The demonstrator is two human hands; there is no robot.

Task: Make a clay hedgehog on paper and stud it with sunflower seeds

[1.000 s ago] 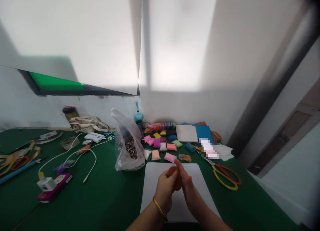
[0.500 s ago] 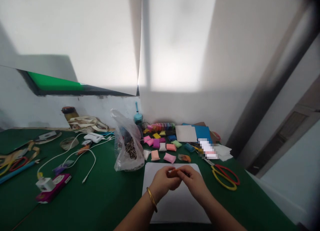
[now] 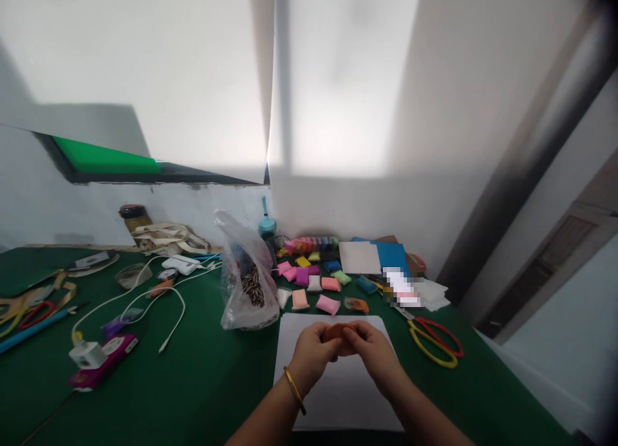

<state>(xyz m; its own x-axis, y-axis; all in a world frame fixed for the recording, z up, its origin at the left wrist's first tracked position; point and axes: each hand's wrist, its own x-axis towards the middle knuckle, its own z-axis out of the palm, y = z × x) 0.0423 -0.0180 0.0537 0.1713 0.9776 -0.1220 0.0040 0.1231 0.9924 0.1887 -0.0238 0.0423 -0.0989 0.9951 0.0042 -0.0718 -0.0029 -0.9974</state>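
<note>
Between my two hands is a flattened piece of orange-brown modelling clay [image 3: 339,333], pinched from both sides. My left hand [image 3: 313,351], with a gold bangle [image 3: 294,389] at the wrist, grips its left edge. My right hand [image 3: 373,351] has thumb and fingers closed on its right edge. Both hands are above a stack of white paper [image 3: 345,401]. Just beyond the paper lie several small packets of coloured clay, among them a pink packet [image 3: 327,304], a peach packet [image 3: 300,299] and an opened-looking orange packet [image 3: 356,305].
Scissors [image 3: 434,343] with red and yellow handles lie right of the paper. A clear plastic bag of sunflower seeds [image 3: 253,288] stands to the left. Farther left are a white cable [image 3: 179,317] and a magenta power strip [image 3: 109,362]. White and blue sheets [image 3: 360,258] lie at the back.
My hands have turned the orange-brown clay, so more of its flat face shows between them. The fingers have shifted slightly along its edges. The things on the table stay put.
</note>
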